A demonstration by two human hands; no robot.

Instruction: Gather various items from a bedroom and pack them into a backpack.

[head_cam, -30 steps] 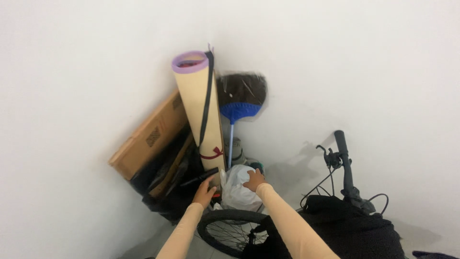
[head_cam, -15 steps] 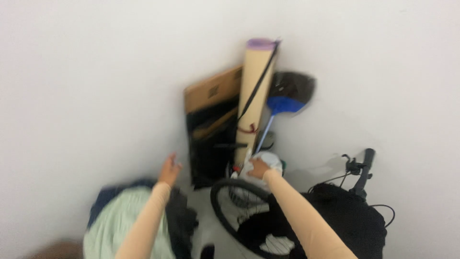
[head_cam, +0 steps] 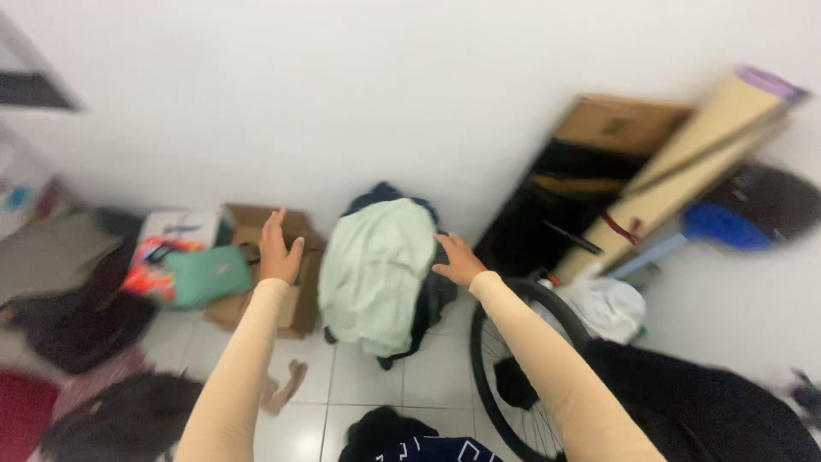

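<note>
My left hand point(head_cam: 278, 249) is raised with fingers apart above a brown cardboard box point(head_cam: 299, 299), holding nothing. My right hand point(head_cam: 458, 260) is open too, fingers spread, at the right edge of a pile of clothes topped by a pale green cloth point(head_cam: 375, 271). The pile sits on the white tiled floor against the white wall, between my two hands. Both forearms wear tan sleeves.
A bicycle wheel point(head_cam: 494, 368) stands under my right arm, beside a black bag point(head_cam: 710, 411) and a white plastic bag point(head_cam: 609, 306). A rolled mat point(head_cam: 684, 175), a blue broom point(head_cam: 727, 224) and flat cardboard point(head_cam: 620, 124) lean in the corner. Teal and dark clothes point(head_cam: 201, 274) lie at left.
The view has swung left from the corner to the clothes pile. My right hand has left the white bag; both hands now hover open beside the green cloth.
</note>
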